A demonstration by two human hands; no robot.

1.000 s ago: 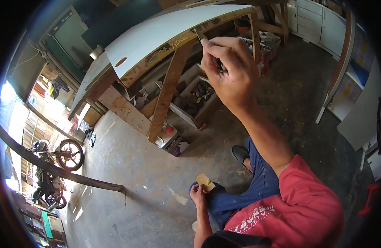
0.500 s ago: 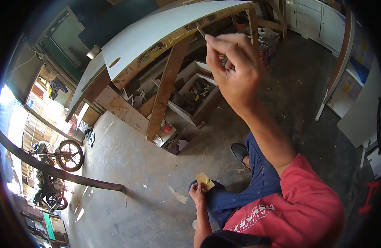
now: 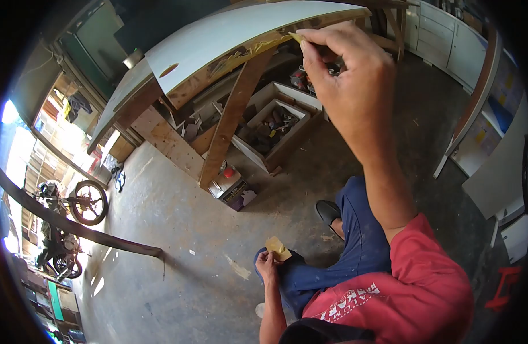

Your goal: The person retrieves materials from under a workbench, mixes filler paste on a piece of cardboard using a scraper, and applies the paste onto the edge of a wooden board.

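My right hand [image 3: 356,77] is raised to the wooden edge [image 3: 206,75] of a white-topped panel. Its thumb and fingers pinch a small, thin spreader [image 3: 296,37] with yellow paste on it. Streaks of yellow paste [image 3: 253,50] lie along that edge, left of the spreader's tip. Low by my knee, my left hand [image 3: 267,267] grips a small tan card [image 3: 277,247] with a dab of yellow paste on it.
Under the panel stand a slanted wooden leg [image 3: 232,114], a rectangular can with a red cap [image 3: 232,192] and a wooden box of odds and ends [image 3: 310,109]. A curved dark beam [image 3: 86,232] and a motorcycle [image 3: 89,202] are at left. White cabinets [image 3: 442,34] stand back right.
My right hand has moved right along the panel's edge, and the spreader's tip is now at the edge. My left hand still holds the card by my knee. The whole view has shifted slightly.
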